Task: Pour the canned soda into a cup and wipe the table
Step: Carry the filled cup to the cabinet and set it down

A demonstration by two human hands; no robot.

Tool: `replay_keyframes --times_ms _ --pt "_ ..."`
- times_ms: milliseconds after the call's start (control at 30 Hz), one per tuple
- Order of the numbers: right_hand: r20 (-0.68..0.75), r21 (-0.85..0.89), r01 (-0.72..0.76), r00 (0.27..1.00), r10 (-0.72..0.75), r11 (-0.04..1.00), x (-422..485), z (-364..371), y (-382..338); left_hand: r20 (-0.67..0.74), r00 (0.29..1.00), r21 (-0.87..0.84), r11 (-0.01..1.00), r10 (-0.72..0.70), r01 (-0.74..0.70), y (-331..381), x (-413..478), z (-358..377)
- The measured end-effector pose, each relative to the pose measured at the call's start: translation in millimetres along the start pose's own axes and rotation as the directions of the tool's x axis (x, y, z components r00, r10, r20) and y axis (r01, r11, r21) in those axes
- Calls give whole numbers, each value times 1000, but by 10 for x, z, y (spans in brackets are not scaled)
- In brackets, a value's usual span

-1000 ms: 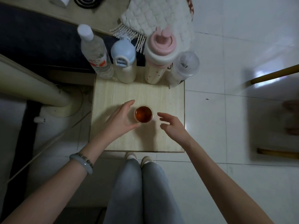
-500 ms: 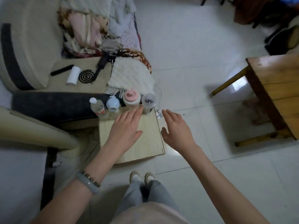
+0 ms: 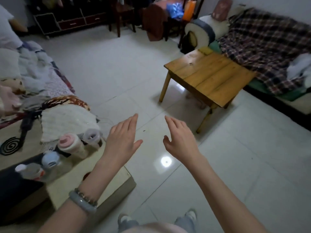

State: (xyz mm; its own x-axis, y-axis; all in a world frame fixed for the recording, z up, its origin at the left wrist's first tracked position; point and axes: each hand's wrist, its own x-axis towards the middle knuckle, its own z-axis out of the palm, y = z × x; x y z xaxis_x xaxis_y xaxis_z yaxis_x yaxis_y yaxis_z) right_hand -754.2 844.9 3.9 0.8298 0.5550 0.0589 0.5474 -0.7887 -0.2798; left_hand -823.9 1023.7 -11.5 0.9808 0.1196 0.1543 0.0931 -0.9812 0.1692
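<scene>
Fingers [image 3: 130,123] straight, slightly apart and empty, the left hand [image 3: 122,142] and right hand [image 3: 180,142] hover over the tiled floor [image 3: 117,73], likely freed to fetch a cloth, while what seems the filled cup [image 3: 86,175] sits half-hidden on the small table [image 3: 121,179].

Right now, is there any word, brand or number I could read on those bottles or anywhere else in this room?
No text here can be read.
Red label on the clear plastic bottle: too blurred to read.
Dark mark on the pale blue bottle cap: too blurred to read.
</scene>
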Motion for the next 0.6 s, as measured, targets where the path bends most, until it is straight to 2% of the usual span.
replay_keyframes --times_ms 300,600 --pt "-75 -31 -179 981 177 983 -616 -620 1835 -33 979 -44 978 202 -203 1978 668 423" --pt "-131 -42 -289 951 282 956 -1006 -1103 3325 -52 959 -65 958 278 -281 3559 1238 744"
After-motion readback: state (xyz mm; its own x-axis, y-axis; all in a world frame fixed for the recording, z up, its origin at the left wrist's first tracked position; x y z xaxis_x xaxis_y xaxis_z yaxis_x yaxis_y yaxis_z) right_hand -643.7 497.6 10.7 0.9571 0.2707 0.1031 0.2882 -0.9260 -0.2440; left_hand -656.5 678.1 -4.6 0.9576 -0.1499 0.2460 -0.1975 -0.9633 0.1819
